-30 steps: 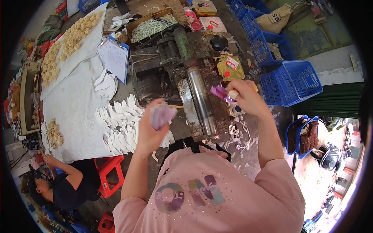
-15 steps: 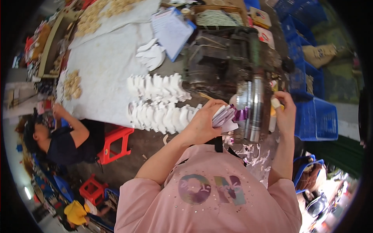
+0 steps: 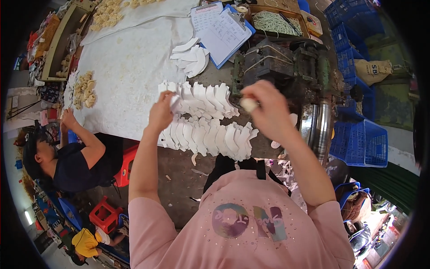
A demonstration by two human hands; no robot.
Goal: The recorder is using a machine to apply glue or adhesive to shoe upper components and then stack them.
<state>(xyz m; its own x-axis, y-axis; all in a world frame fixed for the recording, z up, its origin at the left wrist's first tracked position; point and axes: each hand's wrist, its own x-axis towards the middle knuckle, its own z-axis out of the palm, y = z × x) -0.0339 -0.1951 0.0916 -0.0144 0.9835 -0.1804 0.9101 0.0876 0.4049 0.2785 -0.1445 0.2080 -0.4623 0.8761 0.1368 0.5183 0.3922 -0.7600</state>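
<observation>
My left hand (image 3: 162, 112) is raised over two rows of overlapping white curved cut pieces (image 3: 210, 134) on the table edge, fingers pinched on one white piece. My right hand (image 3: 264, 107) hovers just right of the rows, closed on a small pale rounded piece at its fingertips. Both forearms rise from my pink shirt at the bottom. A dark metal machine (image 3: 286, 67) with a shiny steel roller (image 3: 319, 130) stands right behind my right hand.
A white cloth-covered table (image 3: 130, 67) holds piles of pale pieces, a clipboard with paper (image 3: 221, 31) and a box of green cord (image 3: 273, 22). Another person in dark clothes (image 3: 71, 157) sits at the left. Blue crates (image 3: 363, 143) stand on the right; red stools sit below.
My view has swung left over the table. Both hands moved away from the steel roller to the rows of white pieces; the purple item seen earlier is out of sight.
</observation>
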